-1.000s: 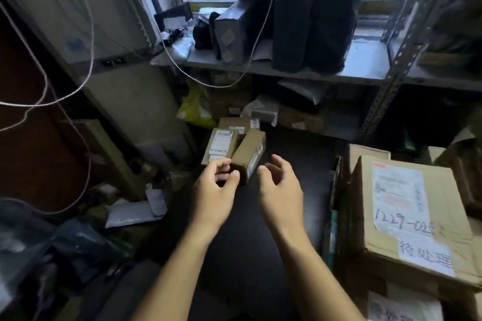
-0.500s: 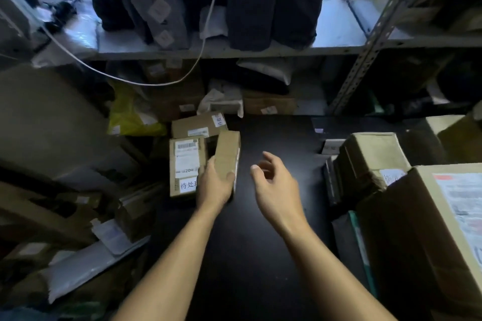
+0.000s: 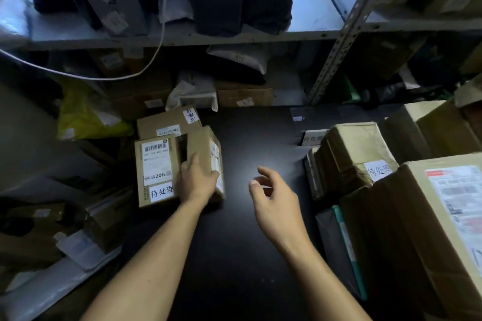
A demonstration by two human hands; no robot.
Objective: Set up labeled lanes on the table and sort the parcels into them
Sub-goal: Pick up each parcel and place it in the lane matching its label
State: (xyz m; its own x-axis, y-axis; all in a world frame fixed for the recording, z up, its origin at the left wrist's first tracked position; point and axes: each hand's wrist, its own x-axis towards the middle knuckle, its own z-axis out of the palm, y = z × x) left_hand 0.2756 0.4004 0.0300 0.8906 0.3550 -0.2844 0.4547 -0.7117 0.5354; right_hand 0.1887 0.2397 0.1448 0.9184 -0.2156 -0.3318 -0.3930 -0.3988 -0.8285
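Observation:
My left hand grips a small cardboard parcel standing on its edge at the left of the black table. Beside it lies a flat parcel with a barcode label and a white Chinese sticker. A third parcel lies just behind them. My right hand hovers over the middle of the table, fingers loosely curled, holding nothing. On the right stand a taped brown parcel and a large carton with a shipping label. A small white lane label stands near the taped parcel.
A metal shelf with dark bags runs across the back, a white cable drooping beneath it. A yellow bag and loose mailers crowd the floor at left. More boxes stack at the right edge.
The view has tilted down and moved closer. My left hand went from reaching toward the upright parcel to gripping it. My right hand stayed empty over the table.

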